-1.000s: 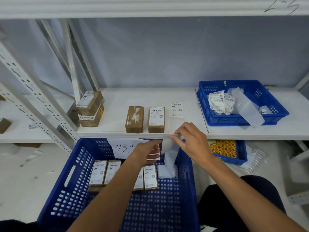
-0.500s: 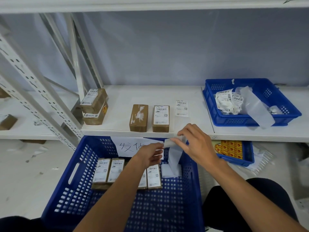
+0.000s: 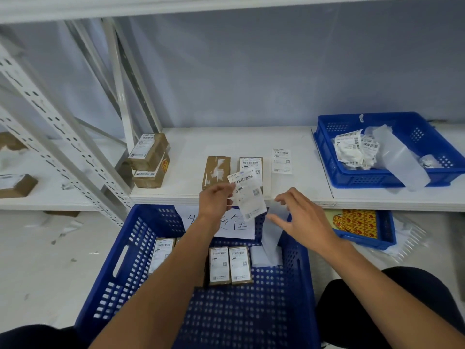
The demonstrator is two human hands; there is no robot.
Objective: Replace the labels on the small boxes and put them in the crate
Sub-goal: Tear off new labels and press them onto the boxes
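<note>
Just above the far rim of the blue crate (image 3: 141, 238), the left hand (image 3: 216, 201) pinches a peeled white label (image 3: 249, 197) by its left edge, printed face up, its long axis slanting from upper left to lower right with the barcode end uppermost. Right of it, the right hand (image 3: 302, 217) is released, fingers spread beside the backing strip (image 3: 273, 230) rising from the crate. Beyond the crate, a bare box (image 3: 216, 171) and a labelled box (image 3: 251, 165) lie side by side, long axes pointing away from it.

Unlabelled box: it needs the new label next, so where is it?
Head view: the unlabelled box lies on the white shelf, centre, left of a labelled box, just beyond the left hand holding the new label.
</note>
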